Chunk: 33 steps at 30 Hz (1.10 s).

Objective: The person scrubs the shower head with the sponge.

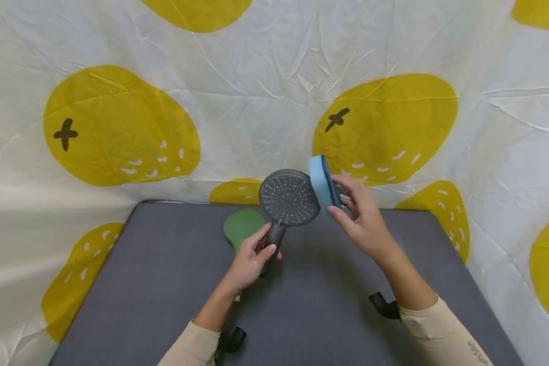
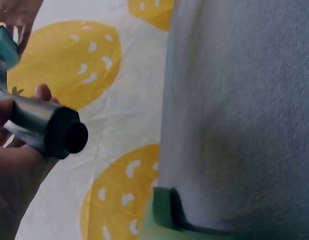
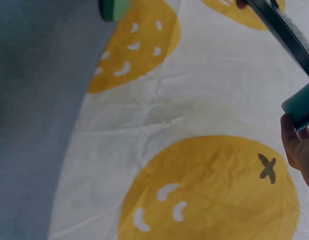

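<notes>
A dark grey shower head [image 1: 289, 197] is held up above the table, its round nozzle face turned toward me. My left hand [image 1: 250, 258] grips it by the handle [image 1: 274, 243]; the handle's hollow threaded end [image 2: 69, 135] shows in the left wrist view. In my right hand [image 1: 363, 218] is a sponge [image 1: 319, 180], light blue with a darker blue layer, pinched between thumb and fingers. The sponge stands on edge at the right rim of the shower head, overlapping it in the head view. Whether they touch I cannot tell.
Behind my left hand, a green rounded object [image 1: 242, 226] lies on the grey table [image 1: 164, 284]; its narrow part is partly hidden by that hand. A white cloth with yellow fruit shapes [image 1: 256, 112] hangs behind the table and along both sides.
</notes>
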Each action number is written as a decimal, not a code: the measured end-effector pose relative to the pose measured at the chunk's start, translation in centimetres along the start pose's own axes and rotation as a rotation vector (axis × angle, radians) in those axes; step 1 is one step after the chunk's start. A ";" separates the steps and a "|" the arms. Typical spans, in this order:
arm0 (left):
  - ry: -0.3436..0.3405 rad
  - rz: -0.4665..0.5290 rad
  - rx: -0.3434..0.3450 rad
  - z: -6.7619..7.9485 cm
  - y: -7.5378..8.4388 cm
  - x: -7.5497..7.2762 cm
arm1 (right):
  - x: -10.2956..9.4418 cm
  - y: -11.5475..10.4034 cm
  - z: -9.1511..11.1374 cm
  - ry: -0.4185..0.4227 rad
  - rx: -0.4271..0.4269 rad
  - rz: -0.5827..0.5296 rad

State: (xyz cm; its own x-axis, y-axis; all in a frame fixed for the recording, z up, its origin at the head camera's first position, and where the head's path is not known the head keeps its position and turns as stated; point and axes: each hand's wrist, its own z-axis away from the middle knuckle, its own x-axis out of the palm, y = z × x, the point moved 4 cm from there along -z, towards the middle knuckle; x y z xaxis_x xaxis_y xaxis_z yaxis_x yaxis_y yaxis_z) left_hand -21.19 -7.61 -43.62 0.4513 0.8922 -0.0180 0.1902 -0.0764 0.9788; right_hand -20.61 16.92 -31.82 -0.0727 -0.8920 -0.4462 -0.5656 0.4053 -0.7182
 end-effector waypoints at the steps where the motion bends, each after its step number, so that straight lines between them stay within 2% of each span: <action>1: 0.021 -0.022 0.016 0.0 0.2 -0.1 | 0.2 0.2 0.3 0.006 0.019 -0.006; 5: 0.088 -0.099 0.066 0.2 0.6 -0.6 | 0.8 1.0 1.7 0.010 0.095 -0.004; 10: 0.113 -0.166 0.103 0.4 1.1 -0.9 | 1.0 1.8 2.6 0.008 0.147 -0.026; 14: 0.123 -0.195 0.114 0.5 1.1 -0.9 | 0.6 1.6 2.3 0.015 0.152 -0.005; 19: 0.128 -0.262 0.134 0.6 1.0 -1.0 | -0.4 0.4 1.1 -0.035 0.120 0.061; 25: 0.163 -0.373 0.179 0.7 1.1 -1.2 | -1.4 -1.2 -0.4 -0.116 0.041 0.287; 33: 0.188 -0.544 0.186 0.9 1.3 -0.9 | -0.9 -3.2 -1.5 -0.181 -0.085 0.466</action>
State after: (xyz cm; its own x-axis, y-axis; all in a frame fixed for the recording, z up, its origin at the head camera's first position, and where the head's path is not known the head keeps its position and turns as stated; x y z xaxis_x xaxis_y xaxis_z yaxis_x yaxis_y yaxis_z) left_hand -20.59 -8.95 -42.47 0.0874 0.8871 -0.4533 0.5071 0.3521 0.7867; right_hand -19.95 16.06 -28.30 -0.1943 -0.5681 -0.7997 -0.5720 0.7279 -0.3781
